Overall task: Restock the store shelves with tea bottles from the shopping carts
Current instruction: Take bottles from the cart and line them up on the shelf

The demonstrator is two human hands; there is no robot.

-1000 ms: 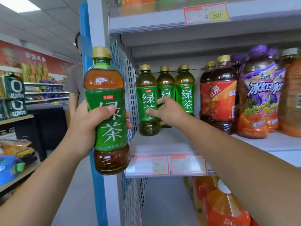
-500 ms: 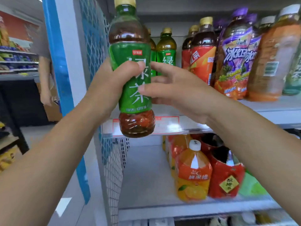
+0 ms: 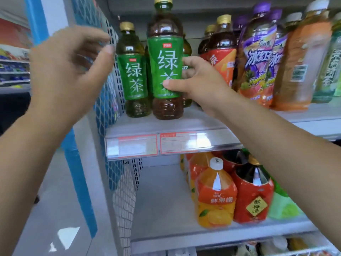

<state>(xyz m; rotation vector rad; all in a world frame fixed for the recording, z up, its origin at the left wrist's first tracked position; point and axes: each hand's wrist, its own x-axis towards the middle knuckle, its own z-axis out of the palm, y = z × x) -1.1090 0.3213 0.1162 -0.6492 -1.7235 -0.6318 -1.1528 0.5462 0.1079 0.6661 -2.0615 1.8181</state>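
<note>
Forearms reach in from both lower corners. Under the right forearm, an orange juice bottle (image 3: 215, 196) and a red-wrapped bottle (image 3: 252, 198) stand side by side on the lower shelf (image 3: 162, 209). The left hand (image 3: 70, 71) hangs in the air, fingers loosely curled, holding nothing. The right hand (image 3: 199, 85) grips the green tea bottle (image 3: 166, 71), thumb on the front label. The bottle stands upright on the upper shelf (image 3: 184, 124), between the two hands. A second green bottle (image 3: 132, 76) stands just beside it, toward the left hand. Beyond the right hand stand red-labelled tea bottles (image 3: 219, 61) and purple-labelled bottles (image 3: 258, 58).
</note>
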